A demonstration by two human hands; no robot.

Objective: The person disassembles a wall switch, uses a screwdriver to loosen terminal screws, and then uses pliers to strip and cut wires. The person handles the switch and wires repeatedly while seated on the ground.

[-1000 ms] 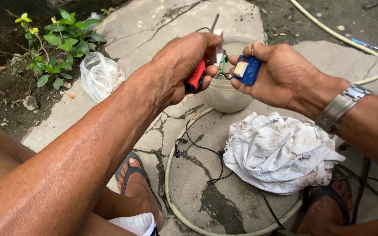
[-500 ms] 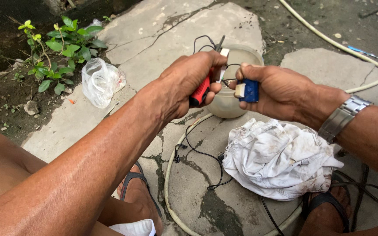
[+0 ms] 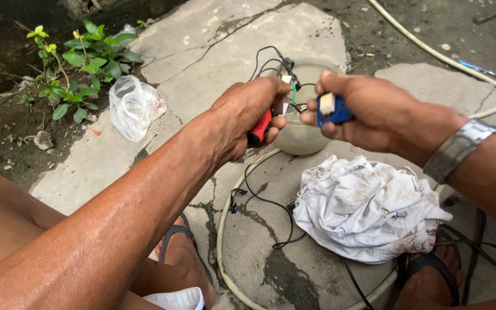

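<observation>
My left hand is closed around a red-handled tool, its tip hidden among thin wires. My right hand, with a metal watch on the wrist, pinches a small blue part with a pale block on top. Both hands meet above a round whitish bowl-shaped housing on the concrete. Black and green wires run from between the hands down to the ground.
A crumpled white cloth lies by my right foot. A clear plastic bag sits at the slab's left edge beside green plants. A pale hose curves around the work spot. Another hose crosses the back.
Both hands have shifted slightly toward me and the view moved; the right hand has turned the blue part so its pale block faces up. Grips are unchanged.
</observation>
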